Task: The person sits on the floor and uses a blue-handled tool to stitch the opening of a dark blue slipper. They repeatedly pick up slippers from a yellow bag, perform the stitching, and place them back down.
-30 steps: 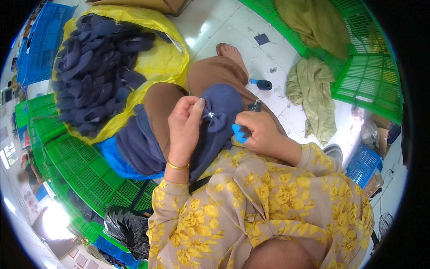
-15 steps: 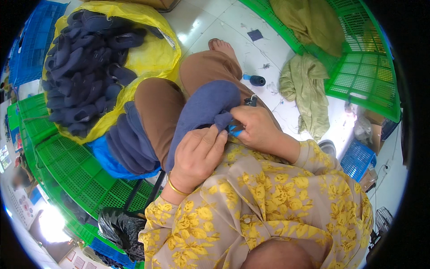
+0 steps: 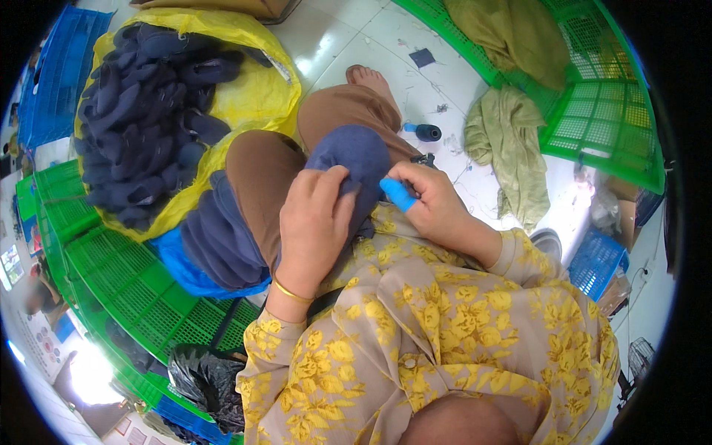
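A dark blue cloth slipper (image 3: 356, 148) lies on my lap, its rounded end pointing away from me. My left hand (image 3: 315, 219) covers its left side, with fingers bent and gripping the cloth. Just right of the slipper, my right hand (image 3: 434, 204) is closed, thumb and forefinger drawn together. Blue tape (image 3: 399, 194) wraps the right thumb. A small black object (image 3: 424, 159) shows behind that hand; its kind is hidden. By my left thigh, a stack of dark blue slippers (image 3: 222, 233) sits on a blue plastic bag (image 3: 178, 263).
A yellow sack (image 3: 259, 93) full of dark blue slippers (image 3: 141, 126) stands far left. Green crates (image 3: 133, 285) line the left side; another green basket (image 3: 604, 133) is at far right. Olive cloth (image 3: 512, 148) and a dark spool (image 3: 428, 133) lie on the tiled floor.
My left hand has moved up over the slipper, and my right hand has turned, showing its taped thumb. The hands are farther apart, and the knotted cloth between them is now out of sight.
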Action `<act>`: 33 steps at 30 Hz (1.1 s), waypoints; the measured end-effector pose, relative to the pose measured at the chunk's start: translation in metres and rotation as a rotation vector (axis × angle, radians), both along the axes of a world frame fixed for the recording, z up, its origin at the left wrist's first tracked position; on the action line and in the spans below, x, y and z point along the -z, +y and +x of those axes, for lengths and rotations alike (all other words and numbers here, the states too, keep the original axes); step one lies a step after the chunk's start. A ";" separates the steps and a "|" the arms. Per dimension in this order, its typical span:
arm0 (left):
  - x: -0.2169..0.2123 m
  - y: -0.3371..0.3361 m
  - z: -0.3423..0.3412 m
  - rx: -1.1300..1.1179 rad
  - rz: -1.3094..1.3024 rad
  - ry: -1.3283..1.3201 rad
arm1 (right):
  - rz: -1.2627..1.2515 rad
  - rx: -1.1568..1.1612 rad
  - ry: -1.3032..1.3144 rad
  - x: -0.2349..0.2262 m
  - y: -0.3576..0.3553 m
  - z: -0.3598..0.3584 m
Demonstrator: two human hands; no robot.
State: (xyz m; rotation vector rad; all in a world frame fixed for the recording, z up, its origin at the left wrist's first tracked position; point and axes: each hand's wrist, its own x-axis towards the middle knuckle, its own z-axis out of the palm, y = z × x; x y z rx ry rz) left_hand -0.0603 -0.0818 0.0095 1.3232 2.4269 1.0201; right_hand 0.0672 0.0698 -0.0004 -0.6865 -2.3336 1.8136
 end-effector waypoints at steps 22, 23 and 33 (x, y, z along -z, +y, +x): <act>0.010 0.003 -0.013 -0.397 0.283 -1.173 | -0.006 -0.182 -0.112 -0.021 0.008 -0.022; 0.009 0.003 -0.013 -0.402 0.278 -1.171 | -0.034 -0.182 -0.134 -0.025 0.008 -0.025; 0.012 0.005 -0.012 -0.383 0.268 -1.164 | 0.148 -0.251 -0.224 -0.024 0.008 -0.036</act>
